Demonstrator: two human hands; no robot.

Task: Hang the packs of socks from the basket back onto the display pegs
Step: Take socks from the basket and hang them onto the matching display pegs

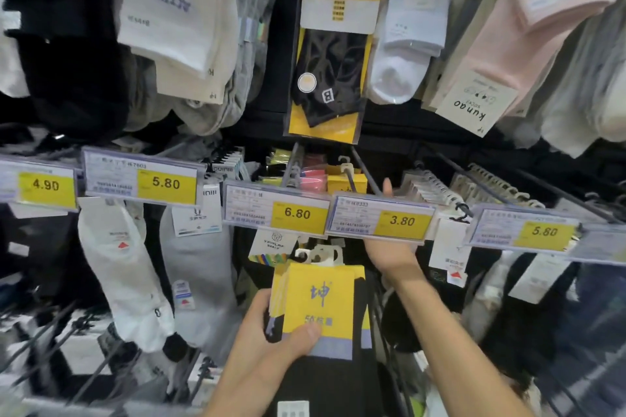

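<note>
Left hand [271, 345]: thumb and fingers [261, 306] pinch the packs' yellow card.
Packs [320, 298]: held just below the 6.80 tag [296, 213], hooks up.
Right hand [389, 256]: raised behind the 3.80 tag [401, 221]; one fingertip [388, 188] shows beside the peg [366, 173]. Whether the fingers are spread or curled, I cannot tell.

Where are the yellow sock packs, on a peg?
Off. The left hand grips the yellow sock packs below the price rail, white hooks on no peg.

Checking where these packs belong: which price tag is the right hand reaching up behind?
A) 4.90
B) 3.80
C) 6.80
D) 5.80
B: the right hand goes up behind the 3.80 tag, a fingertip showing above it, while the left hand holds the yellow sock packs.
</note>
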